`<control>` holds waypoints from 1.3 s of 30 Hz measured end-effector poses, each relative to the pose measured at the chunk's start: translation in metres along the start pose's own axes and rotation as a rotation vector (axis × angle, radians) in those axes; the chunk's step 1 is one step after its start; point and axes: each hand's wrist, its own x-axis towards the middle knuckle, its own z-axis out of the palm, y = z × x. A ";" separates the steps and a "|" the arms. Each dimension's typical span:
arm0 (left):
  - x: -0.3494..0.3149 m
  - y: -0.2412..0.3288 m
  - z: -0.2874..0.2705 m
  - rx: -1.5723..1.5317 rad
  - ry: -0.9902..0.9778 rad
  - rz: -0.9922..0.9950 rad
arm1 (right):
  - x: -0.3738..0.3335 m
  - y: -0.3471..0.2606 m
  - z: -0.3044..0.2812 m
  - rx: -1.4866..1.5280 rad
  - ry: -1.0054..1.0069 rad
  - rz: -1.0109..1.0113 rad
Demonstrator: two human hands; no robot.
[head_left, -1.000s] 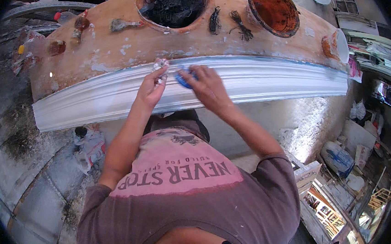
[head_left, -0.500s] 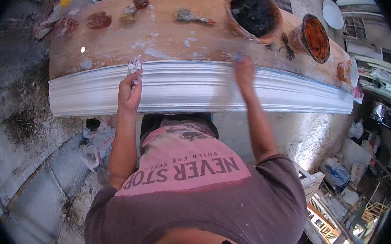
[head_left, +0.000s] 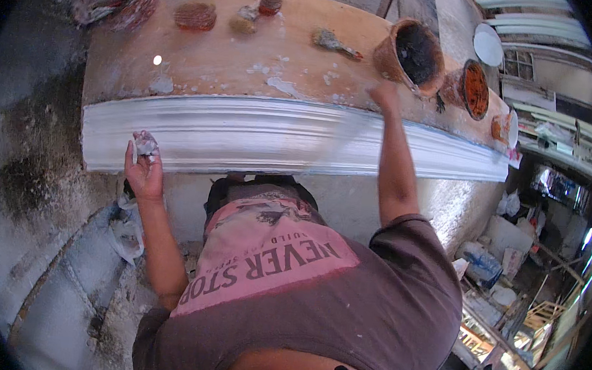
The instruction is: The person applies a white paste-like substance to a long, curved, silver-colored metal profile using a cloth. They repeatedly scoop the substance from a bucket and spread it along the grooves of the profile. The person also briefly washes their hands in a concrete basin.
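Note:
A long white moulding (head_left: 244,136) with lengthwise grooves lies along the near edge of the wooden tabletop (head_left: 236,62). My left hand (head_left: 146,177) is over its left part, palm up, with a small white-smeared lump (head_left: 145,142) at the fingers; I cannot tell what the lump is. Toward the right, my right hand (head_left: 385,96) is at the moulding's far edge, just below a clay-coloured pot (head_left: 384,56) with dark contents. That hand is blurred and looks closed; anything inside it is hidden.
An old brush (head_left: 336,43) and reddish-brown lumps (head_left: 195,17) lie on the tabletop. A smaller pot with orange contents (head_left: 476,89) and a white-rimmed tub (head_left: 502,128) stand at the right. Plastic bags (head_left: 126,238) hang low at the left; clutter fills the far right.
My left hand has moved left and nearer to me with the lump, turning palm up. My right hand has shifted slightly right. The whole view has also shifted somewhat.

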 end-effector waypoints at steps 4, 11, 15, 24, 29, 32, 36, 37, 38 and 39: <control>-0.002 0.022 -0.011 -0.025 -0.016 0.004 | 0.012 0.024 0.046 -0.034 -0.044 0.222; 0.007 0.002 -0.009 -0.076 0.076 -0.064 | -0.022 -0.328 0.042 0.413 -0.082 -0.030; 0.007 -0.008 0.038 -0.101 -0.070 -0.193 | 0.065 -0.270 0.073 0.149 -0.226 -0.398; 0.002 0.059 -0.002 -0.045 -0.103 0.037 | 0.012 -0.227 0.018 0.105 0.043 0.071; 0.009 0.028 0.003 0.051 -0.148 -0.175 | -0.034 -0.356 -0.016 0.357 -0.162 -0.074; 0.014 -0.013 0.032 0.309 0.051 -0.109 | -0.050 -0.367 -0.038 0.513 -0.172 -0.241; 0.032 -0.029 0.039 0.411 0.146 -0.303 | -0.136 -0.416 -0.062 0.637 0.005 -0.712; 0.038 -0.029 0.039 0.419 0.163 -0.350 | -0.159 -0.423 -0.064 0.544 0.147 -0.902; 0.047 -0.027 0.037 0.400 0.141 -0.314 | -0.175 -0.427 -0.066 0.444 0.293 -1.089; 0.056 -0.019 0.033 0.377 0.119 -0.261 | -0.183 -0.428 -0.066 0.396 0.384 -1.150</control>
